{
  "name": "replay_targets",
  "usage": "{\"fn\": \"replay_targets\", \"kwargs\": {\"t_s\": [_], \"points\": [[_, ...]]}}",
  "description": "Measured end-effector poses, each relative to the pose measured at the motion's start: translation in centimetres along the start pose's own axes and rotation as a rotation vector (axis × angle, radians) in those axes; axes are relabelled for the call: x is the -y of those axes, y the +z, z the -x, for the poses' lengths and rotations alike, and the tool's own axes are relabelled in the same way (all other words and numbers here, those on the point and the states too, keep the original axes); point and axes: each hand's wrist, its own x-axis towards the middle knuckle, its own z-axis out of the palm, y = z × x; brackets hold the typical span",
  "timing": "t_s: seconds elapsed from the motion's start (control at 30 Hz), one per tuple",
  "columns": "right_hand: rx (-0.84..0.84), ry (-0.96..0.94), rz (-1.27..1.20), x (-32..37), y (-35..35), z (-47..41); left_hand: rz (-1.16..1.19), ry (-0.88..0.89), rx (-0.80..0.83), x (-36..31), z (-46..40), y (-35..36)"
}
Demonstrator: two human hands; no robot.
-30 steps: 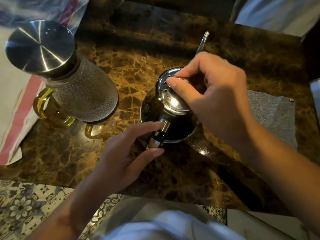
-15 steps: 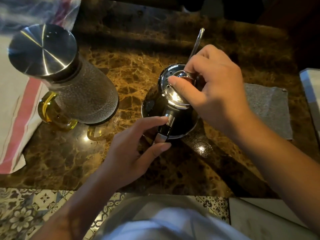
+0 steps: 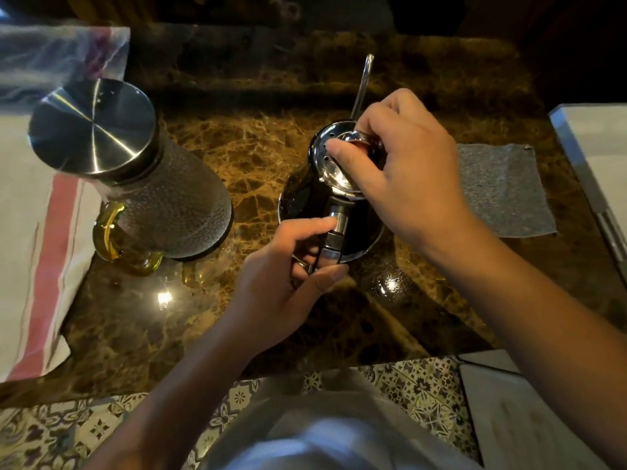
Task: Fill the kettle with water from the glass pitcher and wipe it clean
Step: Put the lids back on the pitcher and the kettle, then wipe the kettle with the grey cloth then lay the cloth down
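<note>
A dark gooseneck kettle (image 3: 298, 201) stands on the brown marble counter (image 3: 258, 154), its thin spout (image 3: 361, 83) pointing away from me. My left hand (image 3: 288, 279) is wrapped around the kettle handle (image 3: 334, 232) at the near side. My right hand (image 3: 400, 171) pinches the knob of the shiny steel lid (image 3: 325, 157), which sits on the kettle's top. A textured glass pitcher (image 3: 169, 205) with a steel cap (image 3: 91, 125) and an amber handle (image 3: 108, 232) stands to the left. A grey cloth (image 3: 502, 191) lies flat to the right of the kettle.
A white towel with a red stripe (image 3: 40, 252) lies at the counter's left edge. A light-coloured surface with a metal rim (image 3: 583, 157) borders the right. The counter's front edge (image 3: 135, 385) runs just below my forearms, with patterned floor tiles (image 3: 51, 432) beneath.
My left hand has closed further around the kettle handle. My right hand stays pinched on the lid knob. The view has shifted downward slightly.
</note>
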Motion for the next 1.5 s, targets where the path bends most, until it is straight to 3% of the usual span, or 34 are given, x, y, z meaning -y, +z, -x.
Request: {"fn": "replay_targets", "kwargs": {"t_s": [0.13,0.23,0.33,0.47,0.67,0.73,0.93,1.1,1.27,1.4,1.5], "points": [[0.035,-0.02,-0.041,-0.3,-0.4,-0.1,0.014,-0.04,0.012,-0.2,0.1,0.1],[0.066,-0.039,-0.254,-1.7,-1.8,0.5,-0.032,-0.006,-0.041,-0.5,0.4,0.5],[0.136,-0.085,-0.361,-3.7,-3.2,1.9,-0.057,-0.107,-0.113,-1.5,0.5,1.2],[0.188,-0.107,-0.421,-6.1,-4.1,3.5,-0.19,-0.028,-0.155,-2.5,0.8,1.8],[0.131,0.03,-0.511,-11.5,-6.7,5.8,-0.4,0.095,-0.475,-5.7,1.3,4.2],[0.125,0.076,-0.511,-13.6,-7.5,6.7,-0.407,0.154,-0.503,-6.6,1.1,5.6],[0.0,0.242,-0.502,-19.9,-10.8,9.4,-0.437,0.177,-0.381,-8.4,-1.3,11.0],[-0.085,0.311,-0.44,-25.1,-12.2,10.7,-0.538,0.065,-0.219,-8.7,-5.0,15.5],[0.074,0.299,-0.106,-31.2,-11.0,8.9,-0.58,-0.146,-0.075,-5.5,-11.5,20.7],[0.246,0.303,0.152,-33.9,-8.7,6.6,-0.758,-0.138,0.048,-1.8,-17.1,23.7],[0.299,0.325,0.276,-34.9,-7.8,5.3,-0.836,-0.16,0.228,0.3,-20.4,25.5]]}}
